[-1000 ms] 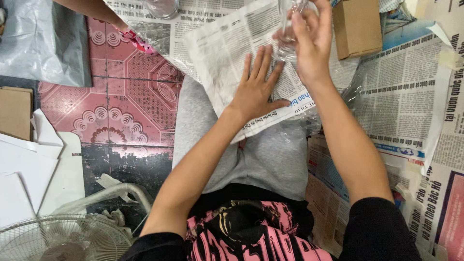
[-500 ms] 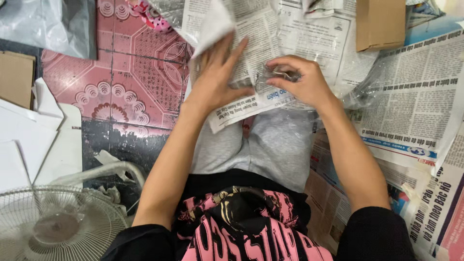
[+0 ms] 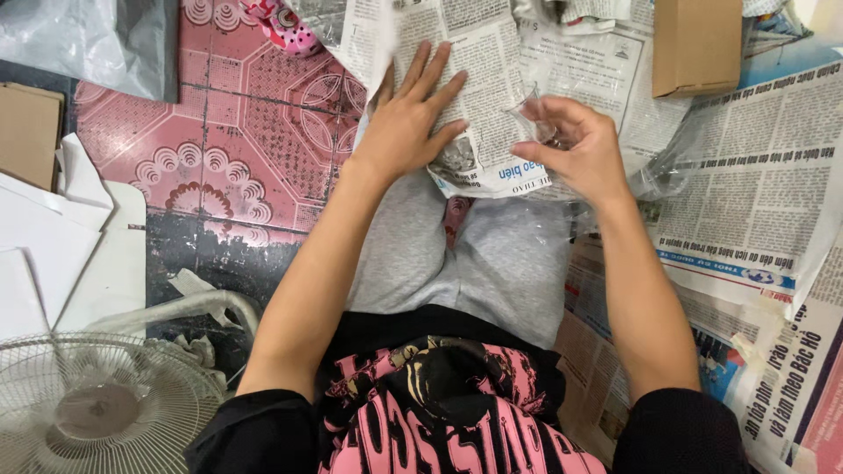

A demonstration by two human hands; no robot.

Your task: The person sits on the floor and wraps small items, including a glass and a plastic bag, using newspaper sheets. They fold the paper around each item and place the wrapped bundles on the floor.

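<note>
My left hand [image 3: 406,132] lies flat, released, on one newspaper [image 3: 474,79]; my right hand [image 3: 575,149] grasps one glass [image 3: 531,118] (box [image 3: 698,44] far right).

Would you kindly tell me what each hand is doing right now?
Left hand: open, flat on the newspaper sheet.
Right hand: closed on a clear glass.

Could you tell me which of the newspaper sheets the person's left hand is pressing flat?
It is the newspaper sheet lying across the lap, under the left hand; the other sheets lie on the floor at the right, untouched.
</note>
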